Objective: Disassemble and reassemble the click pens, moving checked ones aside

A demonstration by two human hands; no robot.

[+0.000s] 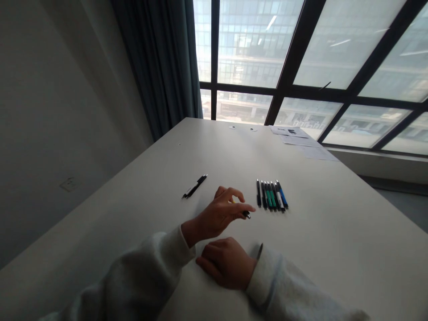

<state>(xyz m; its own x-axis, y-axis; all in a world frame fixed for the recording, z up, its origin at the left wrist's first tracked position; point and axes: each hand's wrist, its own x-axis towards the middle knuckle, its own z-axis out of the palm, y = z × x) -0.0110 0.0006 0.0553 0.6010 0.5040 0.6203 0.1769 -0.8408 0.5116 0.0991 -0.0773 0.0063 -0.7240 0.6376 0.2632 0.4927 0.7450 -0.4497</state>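
My left hand (222,212) is raised over the white table, thumb and fingers closed on a dark pen (246,214) whose end sticks out at the fingertips. Nearer to me, my right hand (228,263) rests on the tabletop with its fingers curled; whether anything is in them is hidden. To the right of my left hand lies a row of several pens (272,195), side by side, with black, green, white and blue barrels. Two dark pens (195,187) lie together beyond my left wrist, slanting to the right.
The white table (214,156) stretches away to a large window. Papers (294,136) lie at its far right edge, and two small round white pieces sit near the far edge. A dark curtain (167,58) hangs at the left.
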